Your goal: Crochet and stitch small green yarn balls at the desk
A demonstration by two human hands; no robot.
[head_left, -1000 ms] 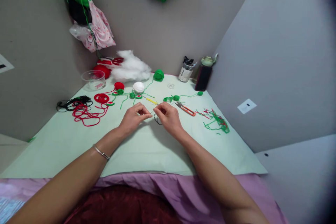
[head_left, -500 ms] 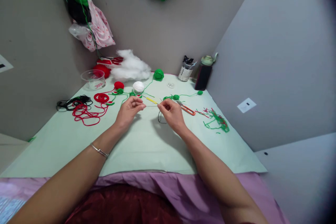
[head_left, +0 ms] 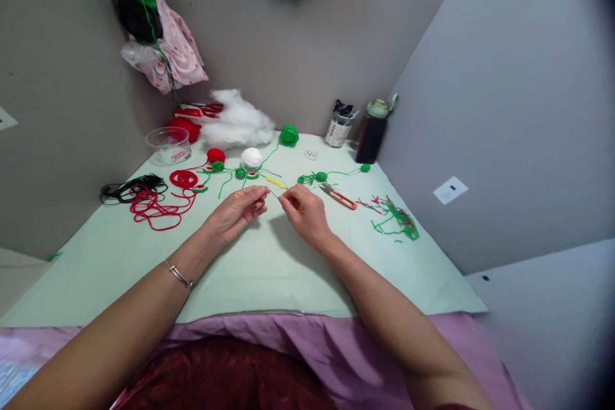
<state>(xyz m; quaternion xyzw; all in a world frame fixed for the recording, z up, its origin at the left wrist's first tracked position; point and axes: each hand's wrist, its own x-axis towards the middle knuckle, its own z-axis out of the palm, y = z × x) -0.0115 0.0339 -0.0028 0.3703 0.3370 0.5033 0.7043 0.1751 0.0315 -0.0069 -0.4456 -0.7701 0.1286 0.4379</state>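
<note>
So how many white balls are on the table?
1. The white yarn ball sits near the table's back, between the red crochet ball and the green yarn ball. More could hide behind the stuffing.

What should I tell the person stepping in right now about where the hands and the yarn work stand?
Left hand: fingertips pinched together above the pale green mat; what they grip is too fine to make out.
Right hand: pinched too, fingertips facing the left hand's, a small gap between them.
A thin needle or thread seems to run between the two hands; hard to tell.
Beyond the hands: yellow-handled hook, orange snips, white ball, small green crocheted pieces.
Left: red yarn, black cord.
Right: yarn offcuts.
Done: several small pieces lie finished. Left: the fine work between the fingertips.
</note>
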